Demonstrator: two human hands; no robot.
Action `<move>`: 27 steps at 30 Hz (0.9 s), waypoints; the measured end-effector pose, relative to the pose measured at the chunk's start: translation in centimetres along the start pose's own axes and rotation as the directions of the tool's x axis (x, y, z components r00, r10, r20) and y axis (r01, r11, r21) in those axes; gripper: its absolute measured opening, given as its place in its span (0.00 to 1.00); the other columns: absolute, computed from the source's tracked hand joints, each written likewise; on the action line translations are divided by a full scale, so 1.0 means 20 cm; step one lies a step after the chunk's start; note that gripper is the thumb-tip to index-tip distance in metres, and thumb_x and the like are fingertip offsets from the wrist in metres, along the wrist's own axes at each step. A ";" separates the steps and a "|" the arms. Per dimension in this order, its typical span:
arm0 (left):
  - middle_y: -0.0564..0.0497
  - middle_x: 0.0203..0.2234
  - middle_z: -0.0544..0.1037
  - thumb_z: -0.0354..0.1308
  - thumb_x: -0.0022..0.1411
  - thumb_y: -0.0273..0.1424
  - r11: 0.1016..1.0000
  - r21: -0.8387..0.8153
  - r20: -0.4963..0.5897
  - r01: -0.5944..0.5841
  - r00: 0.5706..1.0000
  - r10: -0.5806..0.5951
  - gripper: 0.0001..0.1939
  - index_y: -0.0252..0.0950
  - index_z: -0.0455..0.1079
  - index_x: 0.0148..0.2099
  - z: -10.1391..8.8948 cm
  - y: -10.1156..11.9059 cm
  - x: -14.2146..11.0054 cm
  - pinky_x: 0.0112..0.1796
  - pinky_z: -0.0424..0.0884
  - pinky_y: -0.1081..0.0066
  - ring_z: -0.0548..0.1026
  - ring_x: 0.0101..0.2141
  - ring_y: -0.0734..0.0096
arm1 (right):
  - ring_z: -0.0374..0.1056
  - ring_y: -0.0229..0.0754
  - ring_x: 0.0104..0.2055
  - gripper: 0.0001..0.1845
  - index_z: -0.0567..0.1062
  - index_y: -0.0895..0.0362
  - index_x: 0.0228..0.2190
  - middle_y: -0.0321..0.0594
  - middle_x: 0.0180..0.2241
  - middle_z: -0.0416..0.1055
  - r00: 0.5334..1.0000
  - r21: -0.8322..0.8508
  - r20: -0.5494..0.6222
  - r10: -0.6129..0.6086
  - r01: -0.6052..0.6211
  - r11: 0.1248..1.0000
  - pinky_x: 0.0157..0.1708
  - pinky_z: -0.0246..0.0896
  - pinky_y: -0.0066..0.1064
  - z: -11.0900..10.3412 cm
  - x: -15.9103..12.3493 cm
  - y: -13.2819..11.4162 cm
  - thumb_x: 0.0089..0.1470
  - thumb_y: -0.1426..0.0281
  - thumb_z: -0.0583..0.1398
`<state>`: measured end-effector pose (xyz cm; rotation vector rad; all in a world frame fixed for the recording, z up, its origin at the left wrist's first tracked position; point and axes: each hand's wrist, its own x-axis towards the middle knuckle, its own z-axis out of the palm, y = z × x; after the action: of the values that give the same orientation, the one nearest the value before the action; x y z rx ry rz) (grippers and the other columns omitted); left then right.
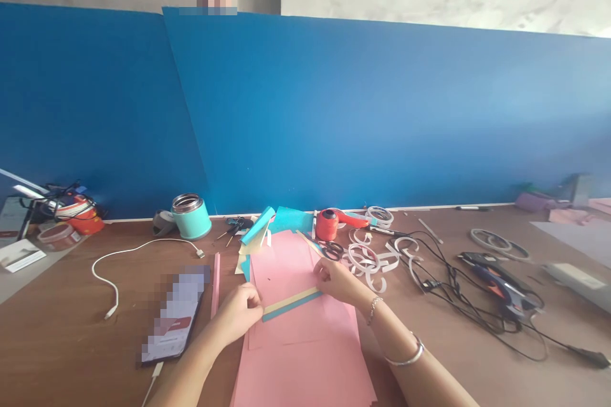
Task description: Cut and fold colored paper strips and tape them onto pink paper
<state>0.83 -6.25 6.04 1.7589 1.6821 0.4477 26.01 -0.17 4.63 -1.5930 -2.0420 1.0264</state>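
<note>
A narrow paper strip (291, 303), pale yellow along one long edge and blue along the other, stretches between my hands at a slight slant. My left hand (238, 315) pinches its left end with fingers curled. At the right end, my right hand (337, 281) has its thumb and fingers closed on the strip; a chain bracelet and a silver bangle are on that arm. Beneath lie pink paper sheets (305, 365), partly overlapping. Black-handled scissors (333, 250) rest just beyond my right hand. Whether the strip touches the pink paper, I cannot tell.
Left of the sheets lies a phone (174, 318); a white cable (117, 286) curves behind it. A teal container (191, 219), red tape dispenser (327, 224) and curled white strips (365, 259) stand farther back. Black cords (458, 296) run at right. A blue partition (334, 108) bounds the table; a person is behind it.
</note>
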 end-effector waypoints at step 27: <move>0.53 0.29 0.69 0.49 0.46 0.26 0.998 0.063 -0.012 -0.025 1.000 0.026 0.07 0.38 0.54 0.21 0.02 -0.01 0.00 0.33 0.61 0.72 0.69 0.34 0.68 | 0.61 0.34 0.25 0.17 0.67 0.58 0.31 0.30 0.22 0.66 1.000 -0.047 -0.018 0.006 -0.007 0.999 0.21 0.48 0.21 -0.01 -0.02 -0.04 0.34 0.84 0.54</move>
<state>0.92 -6.31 5.68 1.8277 1.7013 0.4225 25.72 -0.47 5.40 -1.6269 -2.0655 0.9700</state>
